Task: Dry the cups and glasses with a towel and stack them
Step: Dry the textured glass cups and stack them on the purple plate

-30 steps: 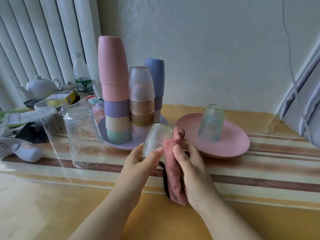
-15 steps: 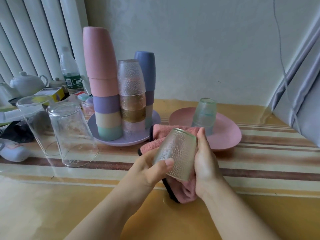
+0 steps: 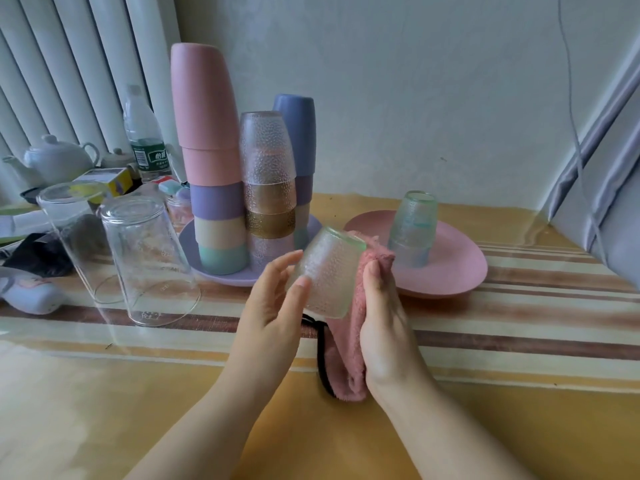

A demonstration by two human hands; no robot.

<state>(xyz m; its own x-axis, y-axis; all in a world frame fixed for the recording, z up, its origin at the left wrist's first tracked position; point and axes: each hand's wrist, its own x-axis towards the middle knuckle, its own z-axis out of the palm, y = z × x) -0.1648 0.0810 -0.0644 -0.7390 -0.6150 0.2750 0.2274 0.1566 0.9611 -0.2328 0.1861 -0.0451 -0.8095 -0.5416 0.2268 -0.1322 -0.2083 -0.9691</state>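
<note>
Striped desk (image 3: pixel 519 327) under a pale wall, and the left hand (image 3: pixel 273 306) cradles a dimpled glass (image 3: pixel 329 271) mid-desk, tilted, fingers loosely curved round it. Right hand (image 3: pixel 384 323) presses the pink towel (image 3: pixel 349 348) against its side. Stacks of cups (image 3: pixel 211 161) and dimpled glasses (image 3: pixel 268 181) stand finished on the purple plate (image 3: pixel 242 278). One glass (image 3: pixel 412 226) waits on the pink plate (image 3: pixel 457 268) by the far edge; two clear tumblers (image 3: pixel 149 258) sit left.
</note>
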